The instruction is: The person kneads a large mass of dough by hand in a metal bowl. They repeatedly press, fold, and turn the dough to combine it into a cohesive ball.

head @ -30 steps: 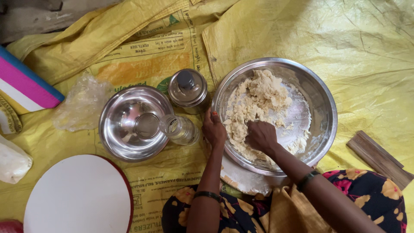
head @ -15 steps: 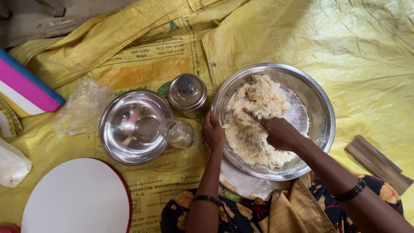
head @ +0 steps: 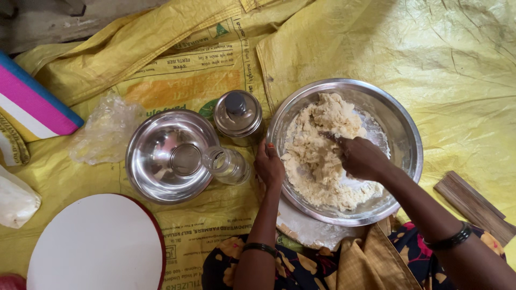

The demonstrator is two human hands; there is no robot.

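A wide steel bowl (head: 403, 129) sits on a yellow sheet and holds pale, crumbly dough (head: 317, 145). My right hand (head: 363, 158) is inside the bowl, fingers curled and pressing into the dough from the right. My left hand (head: 269, 165) grips the bowl's left rim, thumb over the edge. Both wrists carry dark bangles.
Left of the big bowl stand a lidded steel container (head: 237, 115), a small glass jar (head: 228, 165) lying on its side, and a smaller steel bowl (head: 169, 156). A crumpled plastic bag (head: 105, 131), a round white board (head: 97, 244), a wooden piece (head: 473, 207) and a striped pink cloth (head: 32, 104) lie around.
My right hand has shifted from the bowl's lower middle toward its right side and pushes through the dough. The left hand stays on the rim.
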